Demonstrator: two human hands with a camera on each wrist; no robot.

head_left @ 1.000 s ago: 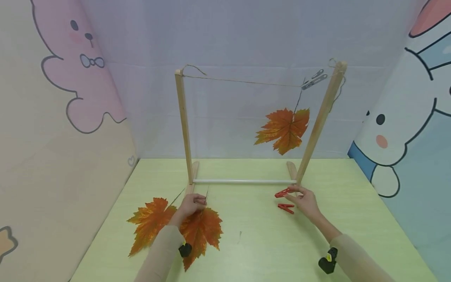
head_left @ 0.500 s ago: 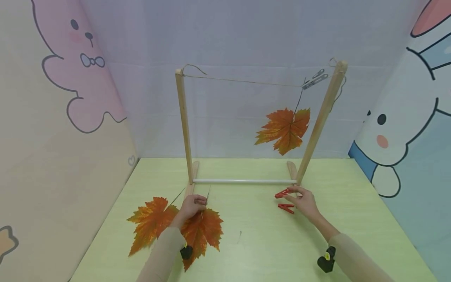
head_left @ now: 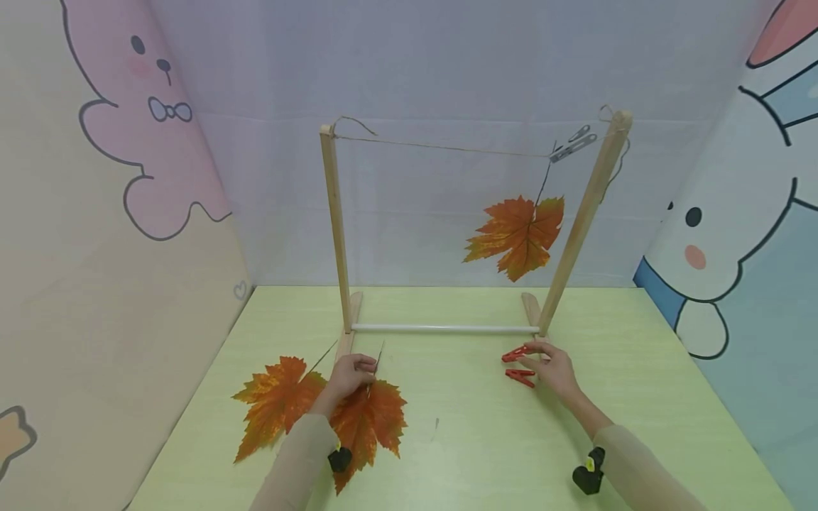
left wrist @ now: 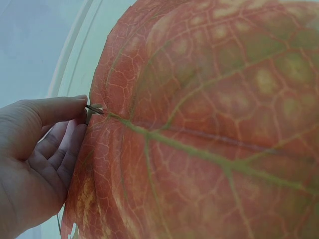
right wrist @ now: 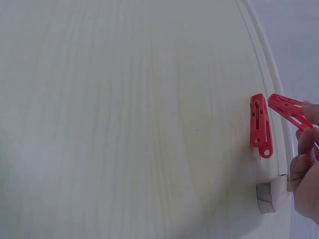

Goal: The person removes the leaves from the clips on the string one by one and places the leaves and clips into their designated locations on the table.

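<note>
Screened-off booth (head_left: 115, 319), building unclear
A pink cartoon bear (head_left: 143, 138) at upper left and a white cartoon rabbit (head_left: 722, 234) at right decorate side panels (head_left: 83, 277); a pale curtain (head_left: 434, 64) spans the top, behind a wood-grain table (head_left: 473, 461).

Yellow-green table (head_left: 473, 461), pale backdrop (head_left: 434, 64), cartoon-printed walls (head_left: 77, 298)

The left hand (head_left: 349, 375) pinches a leaf stem (head_left: 380, 356) and the right hand (head_left: 557, 370) a red clothespin (head_left: 513, 354).
</note>
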